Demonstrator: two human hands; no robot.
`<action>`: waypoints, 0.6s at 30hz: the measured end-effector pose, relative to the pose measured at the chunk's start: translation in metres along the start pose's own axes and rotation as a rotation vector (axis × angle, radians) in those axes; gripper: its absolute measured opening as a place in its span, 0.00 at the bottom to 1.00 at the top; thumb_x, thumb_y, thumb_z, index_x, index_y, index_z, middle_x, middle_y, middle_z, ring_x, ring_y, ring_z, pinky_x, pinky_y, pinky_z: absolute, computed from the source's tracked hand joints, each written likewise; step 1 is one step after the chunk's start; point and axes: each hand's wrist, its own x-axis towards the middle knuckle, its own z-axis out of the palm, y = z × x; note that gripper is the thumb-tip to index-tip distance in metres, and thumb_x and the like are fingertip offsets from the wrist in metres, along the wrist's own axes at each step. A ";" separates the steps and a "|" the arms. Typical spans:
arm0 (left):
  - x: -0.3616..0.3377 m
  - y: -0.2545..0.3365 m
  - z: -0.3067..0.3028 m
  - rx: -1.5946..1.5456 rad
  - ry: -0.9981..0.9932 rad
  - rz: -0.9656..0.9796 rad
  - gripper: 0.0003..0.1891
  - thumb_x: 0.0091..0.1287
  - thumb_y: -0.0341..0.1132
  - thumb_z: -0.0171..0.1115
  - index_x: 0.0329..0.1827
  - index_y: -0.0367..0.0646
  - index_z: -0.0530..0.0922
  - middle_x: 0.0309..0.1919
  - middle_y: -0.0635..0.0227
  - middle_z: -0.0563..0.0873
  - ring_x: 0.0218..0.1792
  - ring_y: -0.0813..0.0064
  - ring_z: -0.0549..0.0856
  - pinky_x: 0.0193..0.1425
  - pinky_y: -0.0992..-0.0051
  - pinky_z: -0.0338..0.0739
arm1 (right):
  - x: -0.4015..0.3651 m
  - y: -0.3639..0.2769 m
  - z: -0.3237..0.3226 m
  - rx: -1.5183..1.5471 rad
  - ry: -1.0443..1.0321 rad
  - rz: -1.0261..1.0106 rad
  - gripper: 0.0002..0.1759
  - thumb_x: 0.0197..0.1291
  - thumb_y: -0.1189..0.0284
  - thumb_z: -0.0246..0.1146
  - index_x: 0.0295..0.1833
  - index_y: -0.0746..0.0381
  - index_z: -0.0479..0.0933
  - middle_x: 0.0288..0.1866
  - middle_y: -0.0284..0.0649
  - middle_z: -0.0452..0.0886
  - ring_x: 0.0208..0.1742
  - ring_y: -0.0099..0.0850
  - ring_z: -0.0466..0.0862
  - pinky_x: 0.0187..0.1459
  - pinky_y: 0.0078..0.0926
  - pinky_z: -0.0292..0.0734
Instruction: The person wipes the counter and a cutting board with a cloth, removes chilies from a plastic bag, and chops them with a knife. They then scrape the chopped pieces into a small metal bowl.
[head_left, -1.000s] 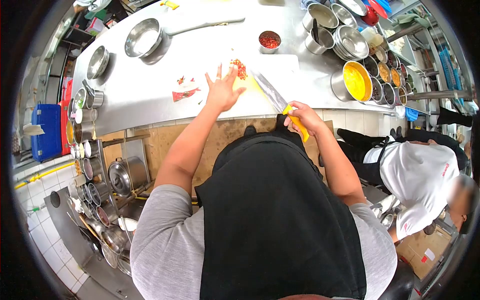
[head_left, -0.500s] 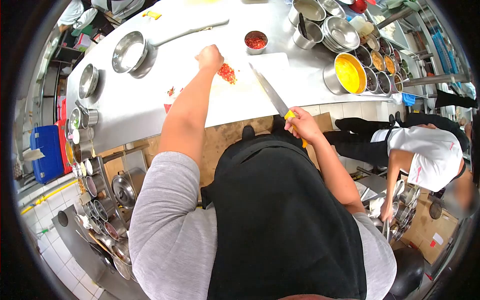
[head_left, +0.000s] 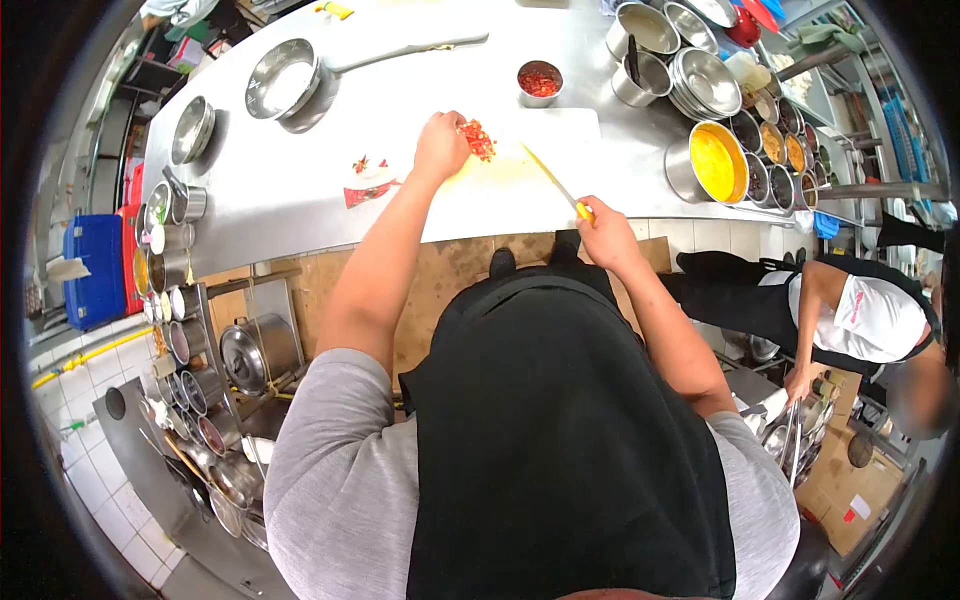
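My left hand rests at the left edge of a small pile of chopped red chilies on a white cutting board. Its fingers are curled, and whatever may be in them is hidden. My right hand is closed round the yellow handle of a kitchen knife. The blade points away from me over the board, seen nearly edge-on, its tip to the right of the chilies. Behind the board stands a steel cup of chopped red chilies. Red scraps lie left of my left forearm.
Steel bowls stand at the left of the metal table. On the right are a pot of yellow liquid, stacked bowls and several seasoning containers. A co-worker bends over pans on the right, holding tongs.
My left hand has come closer to me, against the chilies. The knife has rolled from showing its broad side to nearly edge-on. The whole view has shifted slightly.
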 end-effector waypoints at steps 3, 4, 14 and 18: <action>-0.019 -0.004 0.004 -0.033 0.022 -0.060 0.23 0.67 0.26 0.63 0.66 0.34 0.88 0.62 0.40 0.88 0.65 0.42 0.87 0.74 0.53 0.83 | 0.018 -0.011 -0.005 -0.121 0.012 -0.016 0.20 0.76 0.65 0.65 0.69 0.56 0.83 0.54 0.58 0.92 0.59 0.60 0.91 0.61 0.56 0.86; -0.024 -0.006 0.006 -0.020 0.023 -0.078 0.29 0.65 0.29 0.71 0.72 0.32 0.84 0.64 0.40 0.86 0.67 0.43 0.86 0.76 0.54 0.82 | 0.024 -0.014 -0.005 -0.183 0.023 -0.035 0.21 0.76 0.65 0.64 0.70 0.56 0.83 0.55 0.57 0.92 0.60 0.59 0.91 0.62 0.56 0.86; -0.036 0.004 -0.003 0.048 -0.095 -0.058 0.55 0.51 0.40 0.94 0.83 0.31 0.75 0.70 0.44 0.81 0.71 0.46 0.84 0.79 0.58 0.80 | 0.021 0.002 0.002 -0.207 -0.001 -0.206 0.20 0.77 0.66 0.64 0.70 0.58 0.82 0.46 0.51 0.93 0.47 0.52 0.94 0.52 0.50 0.89; -0.033 0.007 -0.006 0.052 -0.163 -0.007 0.49 0.52 0.40 0.94 0.79 0.34 0.81 0.67 0.46 0.84 0.69 0.47 0.85 0.77 0.58 0.82 | 0.004 0.047 0.012 0.377 -0.136 0.066 0.19 0.80 0.70 0.62 0.70 0.60 0.82 0.38 0.45 0.90 0.30 0.38 0.91 0.34 0.38 0.86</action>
